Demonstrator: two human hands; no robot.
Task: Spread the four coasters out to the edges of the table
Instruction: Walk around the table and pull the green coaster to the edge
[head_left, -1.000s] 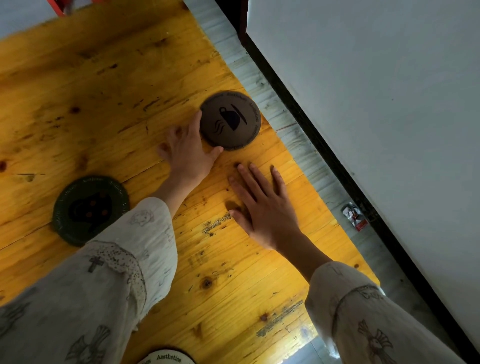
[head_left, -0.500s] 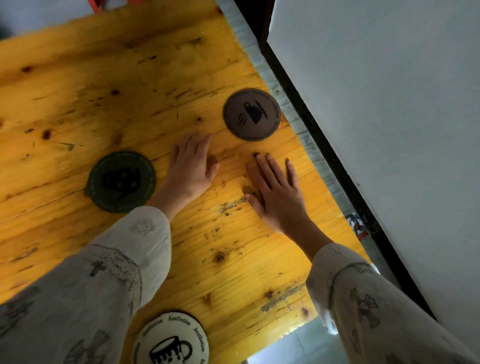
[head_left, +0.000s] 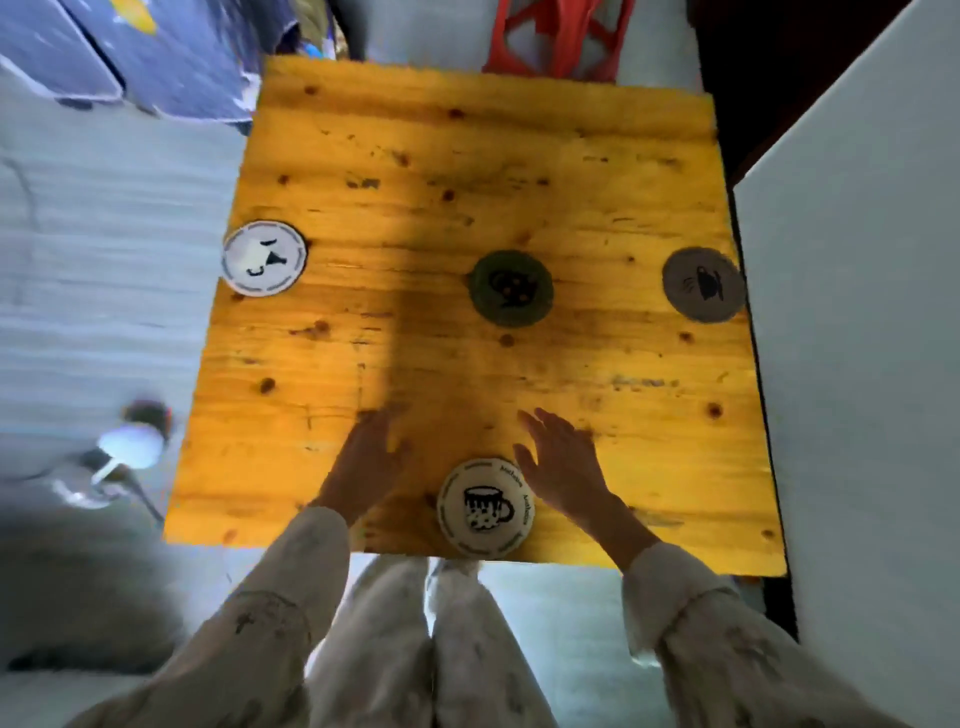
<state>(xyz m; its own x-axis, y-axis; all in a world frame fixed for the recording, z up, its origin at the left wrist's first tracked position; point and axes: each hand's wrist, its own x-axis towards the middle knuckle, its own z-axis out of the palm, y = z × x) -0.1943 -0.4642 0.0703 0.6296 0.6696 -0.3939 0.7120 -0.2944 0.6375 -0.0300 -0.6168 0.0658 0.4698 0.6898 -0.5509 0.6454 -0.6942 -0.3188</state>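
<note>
The yellow wooden tabletop (head_left: 363, 322) fills the middle of the view, knotted and scuffed, and everything else is placed against it. Beyond its far edge stands a red plastic chair (head_left: 558, 39). Past its right edge runs a pale wall panel (head_left: 857, 312). Both sleeved arms reach in over the near edge. The left hand (head_left: 371, 457) lies flat and released on the wood near that edge, fingers spread, holding nothing. The right hand (head_left: 563, 457) is likewise unclenched and empty, palm down, just beside the white cup coaster (head_left: 485, 506); whether it touches the coaster's rim I cannot tell. That coaster sits at the middle of the near edge, between the two hands. The white coaster with dark marks (head_left: 264, 258) lies at the left edge, slightly overhanging it. The grey coaster (head_left: 702, 285) lies at the right edge. The dark green coaster (head_left: 511, 287) rests near the centre of the tabletop, well apart from every edge.
</note>
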